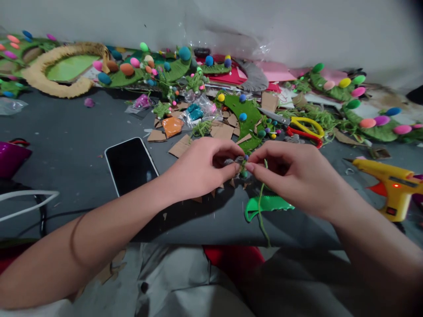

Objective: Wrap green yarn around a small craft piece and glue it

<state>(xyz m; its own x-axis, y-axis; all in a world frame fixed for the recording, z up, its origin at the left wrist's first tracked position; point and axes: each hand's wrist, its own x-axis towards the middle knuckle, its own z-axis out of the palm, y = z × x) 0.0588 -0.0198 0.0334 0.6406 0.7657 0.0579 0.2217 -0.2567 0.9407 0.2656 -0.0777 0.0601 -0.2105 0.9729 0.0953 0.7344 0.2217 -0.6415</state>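
Both hands meet over the middle of the dark table. My left hand (pixel 206 167) pinches a small craft piece (pixel 240 162) with grey and green bits and tiny pompoms, partly hidden by the fingers. From the other side, my right hand (pixel 291 174) closes thumb and forefinger on green yarn (pixel 262 207) at that piece. The yarn's loose end hangs down across a shiny green packet (pixel 271 207) lying below the hands. Behind the fingertips lies a green crescent (pixel 246 112) dotted with pompoms.
A phone (pixel 130 164) lies left of my left hand. Scissors (pixel 302 125) with yellow and red handles lie beyond my right hand. A yellow glue gun (pixel 390 180) with a lit red light rests at right. Cardboard scraps (pixel 222 131) and a beige wreath form (pixel 59 90) lie farther back.
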